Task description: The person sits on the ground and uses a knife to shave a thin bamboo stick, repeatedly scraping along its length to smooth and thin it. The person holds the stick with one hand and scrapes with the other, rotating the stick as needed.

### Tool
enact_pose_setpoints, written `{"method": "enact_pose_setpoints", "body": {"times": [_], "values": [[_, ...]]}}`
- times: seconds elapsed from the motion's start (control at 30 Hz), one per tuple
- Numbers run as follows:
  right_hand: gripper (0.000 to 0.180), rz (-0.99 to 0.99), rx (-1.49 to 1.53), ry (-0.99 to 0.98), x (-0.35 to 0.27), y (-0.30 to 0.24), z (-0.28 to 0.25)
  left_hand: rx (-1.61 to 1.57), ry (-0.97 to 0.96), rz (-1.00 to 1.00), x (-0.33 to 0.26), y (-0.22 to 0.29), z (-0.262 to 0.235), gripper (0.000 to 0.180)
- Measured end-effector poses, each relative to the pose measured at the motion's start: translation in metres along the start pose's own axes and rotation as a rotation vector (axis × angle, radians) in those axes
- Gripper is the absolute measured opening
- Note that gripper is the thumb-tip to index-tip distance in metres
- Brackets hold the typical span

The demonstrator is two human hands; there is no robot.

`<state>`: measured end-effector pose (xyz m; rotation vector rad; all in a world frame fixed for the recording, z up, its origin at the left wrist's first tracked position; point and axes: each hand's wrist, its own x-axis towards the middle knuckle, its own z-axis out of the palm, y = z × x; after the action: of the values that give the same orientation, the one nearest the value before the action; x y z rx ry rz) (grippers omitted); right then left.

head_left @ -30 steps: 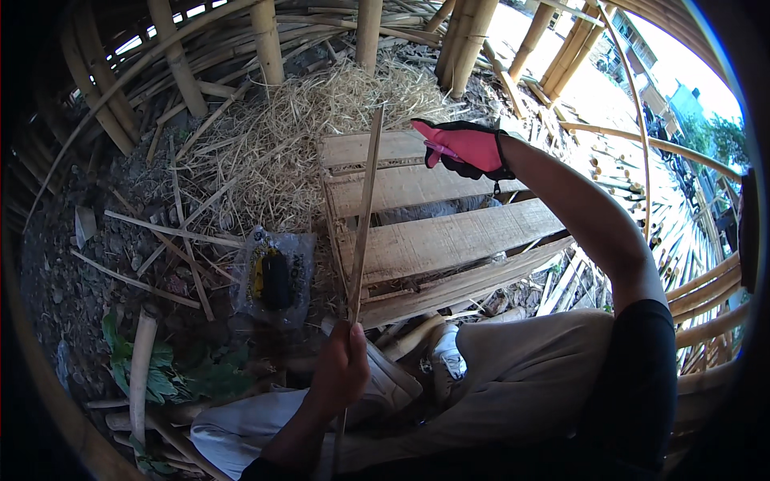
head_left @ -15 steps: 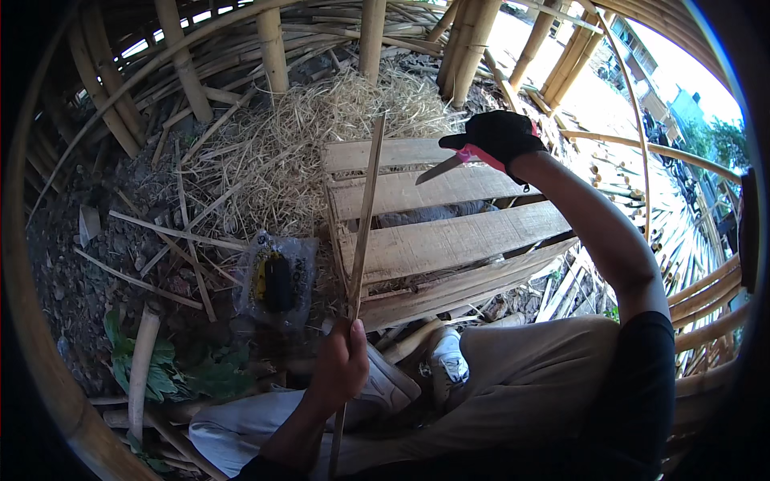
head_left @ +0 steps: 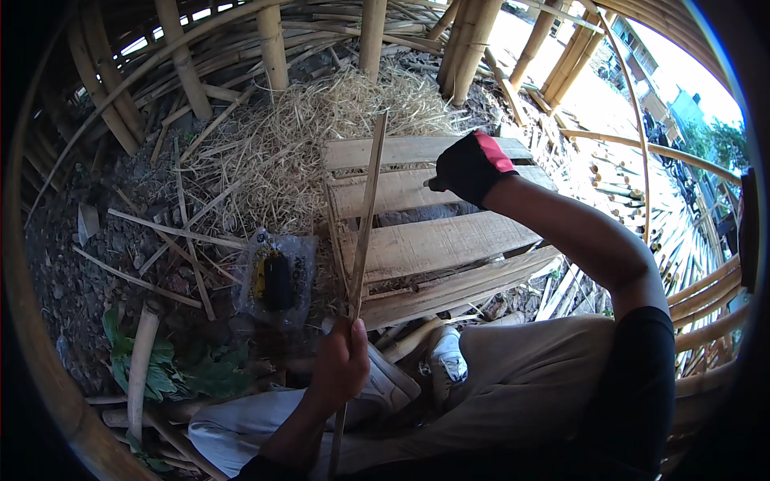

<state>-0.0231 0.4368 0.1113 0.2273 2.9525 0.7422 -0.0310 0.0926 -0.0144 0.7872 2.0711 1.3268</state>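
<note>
My left hand (head_left: 340, 361), bare, is closed round a long, thin bamboo strip (head_left: 370, 200). The strip stands nearly upright, running from beside my leg up past the left edge of a slatted wooden crate (head_left: 441, 240). Over the crate's top slats is my right hand (head_left: 475, 170), in a black glove with a red-pink patch. Its fingers are closed on a knife, whose blade showed half a second ago; now the hand hides nearly all of it. A gap separates this hand from the strip.
A clear plastic bag (head_left: 277, 280) with a black and yellow thing inside lies left of the crate. Pale shavings (head_left: 297, 152) heap behind it. Bamboo posts (head_left: 371, 40) stand at the back. Green leaves (head_left: 212, 377) and a bamboo piece (head_left: 143, 353) lie at lower left.
My right hand has moved left and slightly nearer, turning so that the knife blade no longer shows. My left hand and the bamboo strip have stayed in place.
</note>
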Motion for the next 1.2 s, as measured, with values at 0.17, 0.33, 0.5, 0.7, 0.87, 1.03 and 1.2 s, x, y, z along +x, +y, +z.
{"method": "enact_pose_setpoints", "body": {"times": [0.17, 0.33, 0.5, 0.7, 0.87, 1.03, 1.2], "values": [[0.041, 0.010, -0.014, -0.060, -0.019, -0.020, 0.017, 0.027, 0.024, 0.055, 0.001, -0.005, 0.001, 0.035], [0.025, 0.064, 0.008, -0.019, -0.032, -0.018, 0.029, 0.000, 0.045, 0.083, 0.001, -0.009, 0.002, 0.035], [0.018, 0.074, 0.328, 0.254, -0.038, -0.030, 0.022, -0.038, 0.019, 0.094, 0.003, -0.007, 0.002, 0.035], [0.027, -0.269, 0.351, 0.525, -0.052, -0.086, -0.026, -0.187, -0.041, -0.001, 0.003, -0.026, 0.002, 0.043], [0.027, -0.380, 0.315, 0.401, -0.042, -0.092, -0.002, -0.253, -0.105, -0.051, 0.007, -0.037, 0.004, 0.047], [0.023, -0.400, 0.365, 0.505, -0.039, -0.099, 0.011, -0.123, -0.120, -0.062, 0.007, -0.033, 0.001, 0.045], [0.017, -0.387, 0.408, 0.334, -0.047, -0.119, -0.004, 0.064, -0.015, 0.158, 0.001, -0.015, 0.000, 0.040]]}}
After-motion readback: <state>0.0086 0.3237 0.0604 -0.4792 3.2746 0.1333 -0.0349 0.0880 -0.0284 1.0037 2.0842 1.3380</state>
